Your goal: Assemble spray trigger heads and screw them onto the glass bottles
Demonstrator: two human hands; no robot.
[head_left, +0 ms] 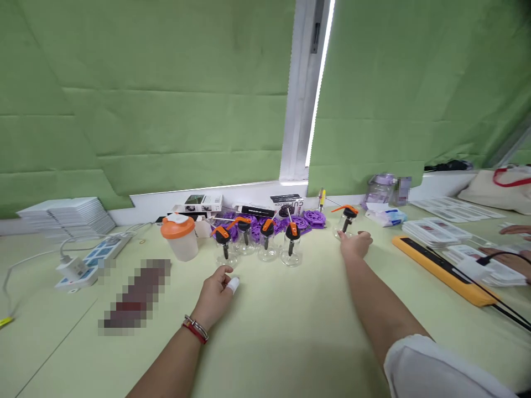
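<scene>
My right hand [354, 245] is closed around the lower part of a clear glass jar [347, 216] with a black lid, a black handle and an orange lever, upright at table level. My left hand [215, 293] rests on the table with its fingers loosely bent and apart, holding nothing; white tape covers one fingertip. Just beyond it stands a similar jar [225, 247], apart from the fingers as far as I can tell. More such jars stand in a row to its right, among them a jar [267, 243] and a jar [291, 249].
Behind the jars lie purple plastic reels [314, 219] and small boxes [203, 203]. An orange-lidded cup [182, 243] stands left, near a power strip [99, 257] and stacked white sheets [66, 216]. Rightward are a yellow-orange bar [443, 271], white cards [435, 231] and another person's hand [516, 231].
</scene>
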